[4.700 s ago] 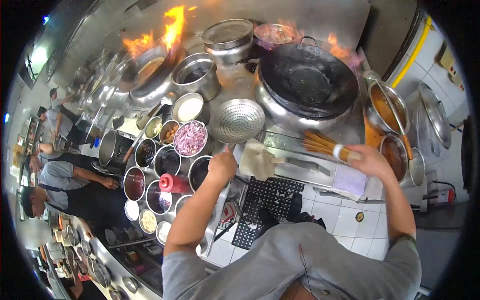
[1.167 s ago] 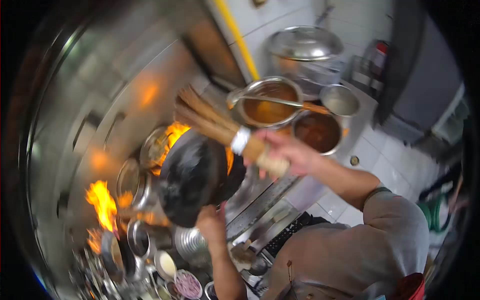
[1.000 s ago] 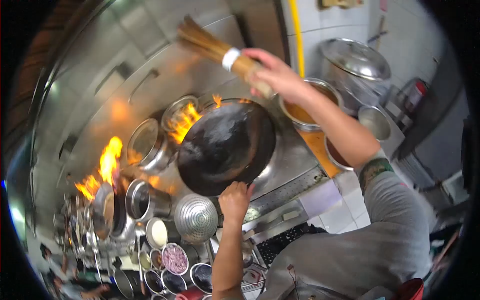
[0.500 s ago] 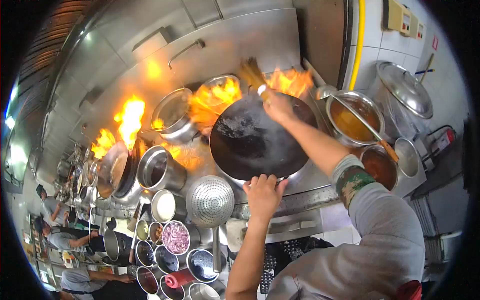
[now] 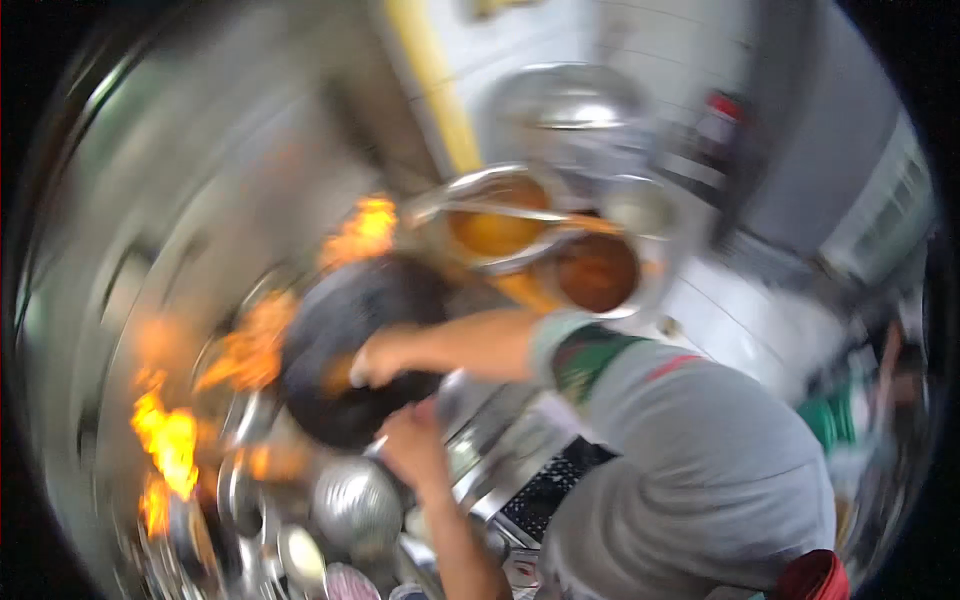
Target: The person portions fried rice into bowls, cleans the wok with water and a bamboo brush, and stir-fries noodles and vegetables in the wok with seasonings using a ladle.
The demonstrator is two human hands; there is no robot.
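Observation:
The picture is smeared by motion. A large black wok point(image 5: 345, 290) sits over the burner with flames around its far side. My left hand point(image 5: 412, 440) is closed at the wok's near rim. Over the wok's inside, my right hand point(image 5: 385, 358) is closed on the bamboo brush point(image 5: 340, 376), whose bristles point down into the wok and look blurred. A perforated ladle point(image 5: 357, 503) lies just left of my left hand.
Tall flames point(image 5: 165, 435) rise at the left burners. A pot of orange liquid point(image 5: 497, 222) with a ladle across it and a pot of red sauce point(image 5: 597, 270) stand beyond the wok. A lidded pot point(image 5: 572, 105) is behind them.
The view has swung round to the right. My right hand has brought the brush from the wok's far rim down into the wok. My left hand stays at the near rim.

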